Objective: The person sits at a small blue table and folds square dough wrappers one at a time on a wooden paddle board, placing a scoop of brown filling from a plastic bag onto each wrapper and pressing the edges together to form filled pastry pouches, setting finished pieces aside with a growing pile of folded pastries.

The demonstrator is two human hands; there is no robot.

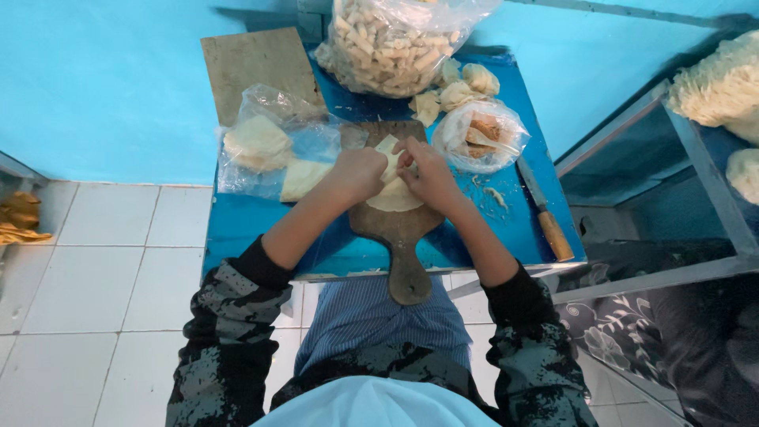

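My left hand [360, 170] and right hand [427, 175] have fingers clamped on a dough sheet [393, 190]; rolled pieces [387, 47] fill the bag, flat sheets [304, 178] wait.

Lighting over my work surface is even and fairly bright, cool in tone, with a strong blue cast off the wall and the table [237, 229]. Shadows are soft: a dark band sits behind the clear bag [395, 39] at the top edge, and the lower right corner under the metal frame [704, 166] falls dim. Glare glints on the plastic. Focus is sharp centrally; straight lines bow slightly toward the edges.
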